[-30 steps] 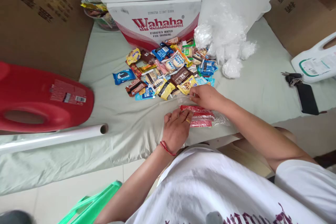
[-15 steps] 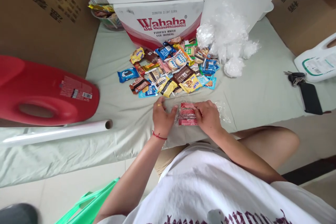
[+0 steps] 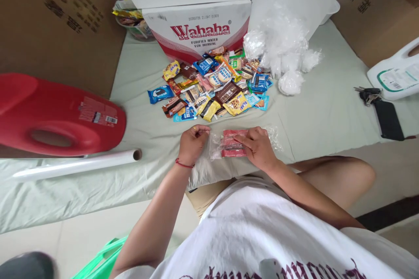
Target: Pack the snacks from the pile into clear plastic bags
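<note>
Beyond red packets (image 3: pixel 229 142) under right hand (image 3: pixel 260 146), carton (image 3: pixel 199 30): "Wahaha PURIFIED WATER"

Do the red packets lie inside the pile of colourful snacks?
No, the red packets lie apart from the snack pile, partly under the right hand.

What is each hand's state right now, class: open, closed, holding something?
Left hand: closed, apparently pinching the clear wrap.
Right hand: loosely open, resting on the red packets.
</note>
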Demonstrator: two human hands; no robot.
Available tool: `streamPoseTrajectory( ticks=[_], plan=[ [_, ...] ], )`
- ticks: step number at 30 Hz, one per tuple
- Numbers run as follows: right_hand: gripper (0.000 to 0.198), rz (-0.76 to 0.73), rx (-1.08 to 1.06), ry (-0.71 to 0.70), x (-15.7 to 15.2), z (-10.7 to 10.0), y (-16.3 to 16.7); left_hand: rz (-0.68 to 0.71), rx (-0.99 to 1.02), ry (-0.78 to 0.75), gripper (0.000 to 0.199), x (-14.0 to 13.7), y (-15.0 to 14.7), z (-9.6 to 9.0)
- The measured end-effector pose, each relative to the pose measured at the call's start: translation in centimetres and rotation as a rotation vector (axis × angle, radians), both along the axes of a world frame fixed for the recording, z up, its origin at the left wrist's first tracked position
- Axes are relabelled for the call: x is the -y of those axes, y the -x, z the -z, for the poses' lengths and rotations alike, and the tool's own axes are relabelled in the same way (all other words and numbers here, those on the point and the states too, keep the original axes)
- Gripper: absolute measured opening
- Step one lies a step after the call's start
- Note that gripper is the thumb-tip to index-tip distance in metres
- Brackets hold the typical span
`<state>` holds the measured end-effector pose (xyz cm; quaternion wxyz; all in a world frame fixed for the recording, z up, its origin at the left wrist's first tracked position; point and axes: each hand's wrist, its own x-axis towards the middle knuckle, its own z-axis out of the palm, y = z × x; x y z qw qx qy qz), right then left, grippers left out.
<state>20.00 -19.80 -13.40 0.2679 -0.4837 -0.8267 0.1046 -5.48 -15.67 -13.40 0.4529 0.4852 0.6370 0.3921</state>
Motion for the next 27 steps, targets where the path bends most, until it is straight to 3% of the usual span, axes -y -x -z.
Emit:
streamPoseTrajectory(
  ticks=[4, 8, 10, 13, 16, 19, 23, 27],
  plan=[
    [0.041, 0.019, 0.019, 0.017, 0.1, -0.1, 0.2, -0.139, -0.055, -0.144, 0.027, 2.6, 0.3, -0.4],
    [0.041, 0.036, 0.039, 0.018, 0.1, -0.2, 0.4, 0.047, -0.169, -0.402, 0.056, 6.4, -0.6, -0.8],
    [0.042, 0.037, 0.056, 0.030, 0.1, -0.2, 0.4, 0.096, -0.314, -0.455, 0.057, 7.3, -1.3, -0.6],
    [0.046, 0.031, 0.065, 0.035, 0.1, -0.1, 0.3, 0.048, -0.420, -0.433, 0.021, 6.6, -1.9, -0.1],
    [0.053, 0.008, 0.059, 0.009, 0.0, 0.0, 0.1, 0.020, -0.429, -0.332, 0.026, 4.7, -2.0, 0.5],
    [0.054, -0.026, 0.062, -0.018, -0.1, -0.1, 0.0, 0.049, -0.517, -0.220, 0.013, 2.9, -2.0, 0.6],
    [0.053, -0.054, 0.086, 0.004, -0.1, -0.1, -0.2, 0.115, -0.604, -0.170, 0.051, 1.7, -2.1, 0.2],
    [0.054, -0.107, 0.086, 0.032, -0.2, -0.3, -0.6, 0.240, -0.623, -0.151, 0.013, 1.4, -2.2, -0.1]
  ],
)
